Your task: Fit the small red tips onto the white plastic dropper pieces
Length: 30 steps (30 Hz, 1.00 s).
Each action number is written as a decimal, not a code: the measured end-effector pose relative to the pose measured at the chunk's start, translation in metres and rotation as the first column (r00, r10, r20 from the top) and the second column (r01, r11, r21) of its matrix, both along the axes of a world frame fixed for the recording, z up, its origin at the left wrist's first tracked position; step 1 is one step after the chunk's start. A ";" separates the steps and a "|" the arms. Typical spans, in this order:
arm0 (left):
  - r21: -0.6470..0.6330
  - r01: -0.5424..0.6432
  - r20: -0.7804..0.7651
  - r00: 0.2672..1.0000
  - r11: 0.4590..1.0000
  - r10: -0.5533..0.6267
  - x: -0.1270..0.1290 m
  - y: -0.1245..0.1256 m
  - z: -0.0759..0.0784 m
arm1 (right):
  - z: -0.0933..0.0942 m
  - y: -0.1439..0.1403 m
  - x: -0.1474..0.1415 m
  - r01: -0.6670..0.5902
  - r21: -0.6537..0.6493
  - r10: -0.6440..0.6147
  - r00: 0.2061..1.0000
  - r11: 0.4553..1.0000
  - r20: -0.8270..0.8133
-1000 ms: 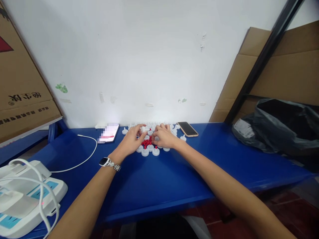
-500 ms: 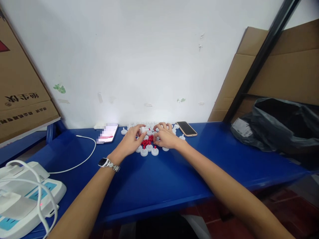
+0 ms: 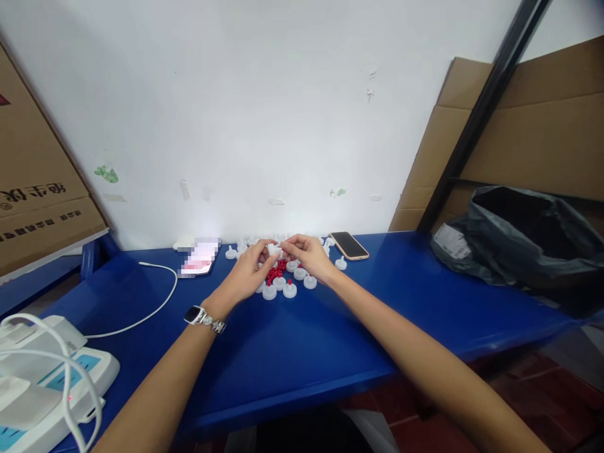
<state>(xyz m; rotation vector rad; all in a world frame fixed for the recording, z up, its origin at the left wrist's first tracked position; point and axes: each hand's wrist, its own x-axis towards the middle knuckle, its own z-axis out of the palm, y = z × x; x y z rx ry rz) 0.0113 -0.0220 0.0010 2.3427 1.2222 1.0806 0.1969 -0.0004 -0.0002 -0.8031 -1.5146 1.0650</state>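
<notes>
My left hand (image 3: 246, 269), wearing a watch and a bracelet at the wrist, is closed around a white nozzle cap (image 3: 274, 250). Thumb and fingers of my right hand (image 3: 309, 257) are pinched together at that cap's upper right side; whatever lies between them is too small to make out. Below both hands is a heap of small red tips (image 3: 277, 270) on the blue table. Several white caps with red tips (image 3: 289, 290) stand around the heap's front and right. More plain white caps (image 3: 231, 253) spread behind and beside my hands, partly hidden by them.
A lit phone (image 3: 202, 258) lies left of the caps, and a dark-screened phone (image 3: 349, 245) lies to the right. At the left edge sits a power strip (image 3: 106, 371) with white cables. A black plastic bag (image 3: 528, 233) rests on the right. The white wall (image 3: 283, 126) rises behind the table.
My right hand has risen from the heap of red tips and come against the white cap in my left hand. More of the red-tipped caps on the right now show.
</notes>
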 end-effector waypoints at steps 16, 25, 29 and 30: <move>-0.006 0.056 0.243 0.969 0.998 -0.053 0.017 -0.017 0.011 | 0.004 -0.016 -0.011 0.015 0.276 -0.051 0.991 0.961 0.124; 0.037 0.006 0.042 0.999 0.999 -0.008 -0.004 0.000 0.006 | 0.013 -0.011 0.014 0.091 0.427 -0.295 0.848 0.899 0.440; 0.035 -0.065 -0.006 0.998 0.997 0.065 -0.016 0.008 0.003 | 0.011 -0.006 0.025 0.001 0.465 -0.317 0.733 0.885 0.602; 0.045 -0.080 -0.022 0.996 0.996 0.081 -0.017 0.009 0.003 | 0.011 -0.006 0.027 -0.031 0.454 -0.303 0.703 0.890 0.643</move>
